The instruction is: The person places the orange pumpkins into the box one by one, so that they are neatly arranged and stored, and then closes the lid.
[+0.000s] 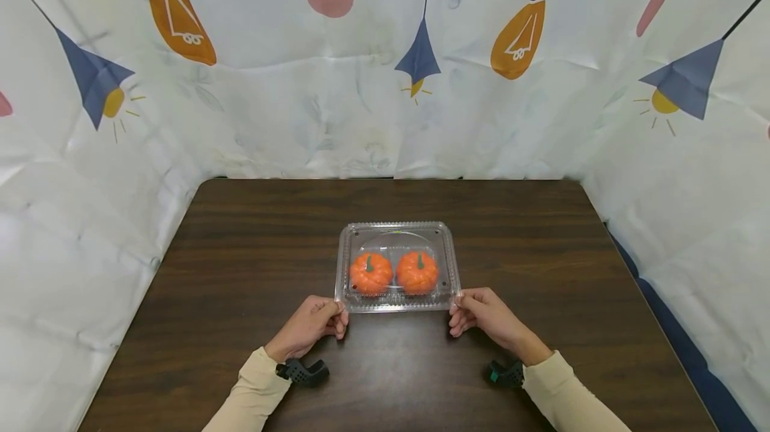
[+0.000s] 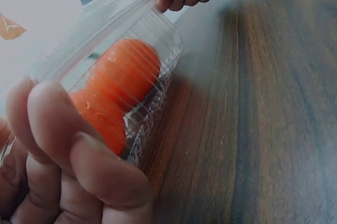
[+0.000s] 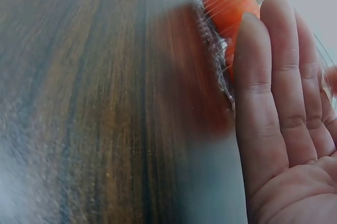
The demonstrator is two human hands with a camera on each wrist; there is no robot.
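A clear plastic clamshell container sits on the brown table, with two small orange pumpkins, a left pumpkin and a right pumpkin, side by side inside under the see-through lid. Both have short green stems. At the near left corner, my left hand pinches the rim between thumb and fingers. My right hand pinches the near right corner in the same way. From the left wrist, the ribbed side of the container and the pumpkins show beyond my fingertips. In the right wrist view, my fingers partly cover the container.
The dark wood-grain table extends around the container on all sides. White cloth printed with lamps and bulbs hangs behind and along both sides. Each wrist wears a black strap device, such as the left wrist mount.
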